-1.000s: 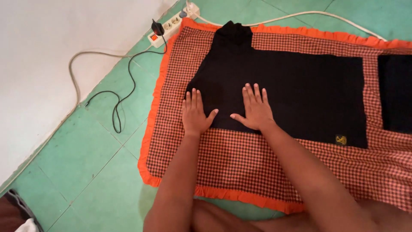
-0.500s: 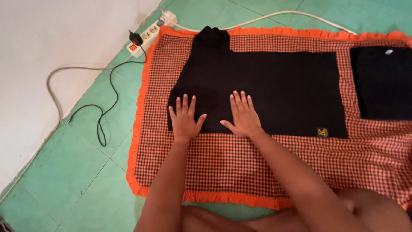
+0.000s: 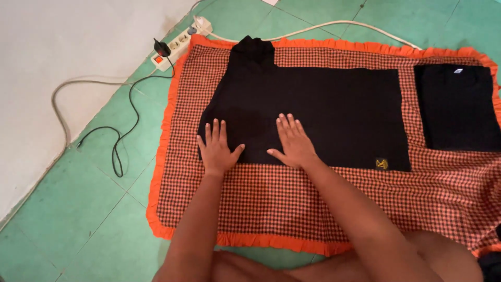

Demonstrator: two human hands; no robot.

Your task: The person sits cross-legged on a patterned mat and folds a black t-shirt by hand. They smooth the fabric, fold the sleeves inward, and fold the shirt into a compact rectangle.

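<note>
Item 1: black garment (image 3: 323,112), spread flat on a checked orange cloth (image 3: 292,201) that lies on the green tiled floor (image 3: 73,209). I see one narrow part of the garment reaching up toward the cloth's far frilled edge, and a small yellow emblem (image 3: 382,163) near its lower right corner.

Item 2: left hand (image 3: 217,149), palm down, fingers spread apart and flat, resting on the lower left edge of the garment. Grip holds nothing.

Item 3: right hand (image 3: 293,142), palm down, fingers apart and flat on the garment, just right of the left hand. Grip holds nothing.

Item 4: second black garment (image 3: 459,107), folded into a rectangle, on the same cloth to the right, apart from the first.

Item 5: white power strip (image 3: 180,42) on the floor at the cloth's far left corner, with a black plug (image 3: 162,49) in it. I note a black cable (image 3: 122,138) looping over the tiles and a pale cable (image 3: 334,25) running along the far edge of the cloth.

Item 6: white wall (image 3: 62,52), left side.
</note>
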